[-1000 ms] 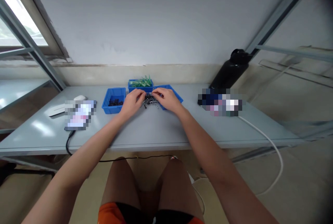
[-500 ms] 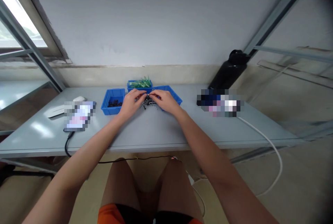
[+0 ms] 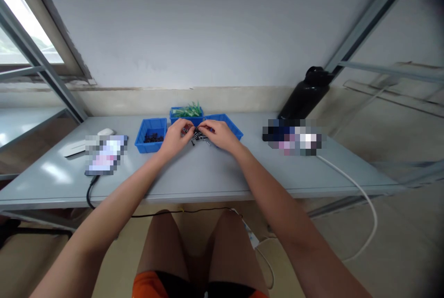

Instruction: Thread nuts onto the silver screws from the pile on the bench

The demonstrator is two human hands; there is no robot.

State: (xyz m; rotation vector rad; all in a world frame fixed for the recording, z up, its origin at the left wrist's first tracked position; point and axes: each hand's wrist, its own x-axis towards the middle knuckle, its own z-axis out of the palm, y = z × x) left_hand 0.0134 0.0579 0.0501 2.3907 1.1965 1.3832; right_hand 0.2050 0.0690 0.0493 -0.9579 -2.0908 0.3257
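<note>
My left hand and my right hand meet fingertip to fingertip over a small pile of dark and silvery screw-like pieces on the table. Both hands have their fingers pinched together; whatever sits between them is too small to make out. Left of my left hand stands a blue bin with small dark brown parts in it. Behind my hands is a second blue bin holding green and white slender pieces. A third blue bin is partly covered by my right hand.
A phone with a black cable lies on the left of the grey table, near a white rounded case. At the right stand a black bottle and a blurred-out item with a white cable.
My fingers have shifted slightly at the pinch, the left fingertips drawing a little more curled. The bins and the pile stay where they were; my knees have moved slightly.
</note>
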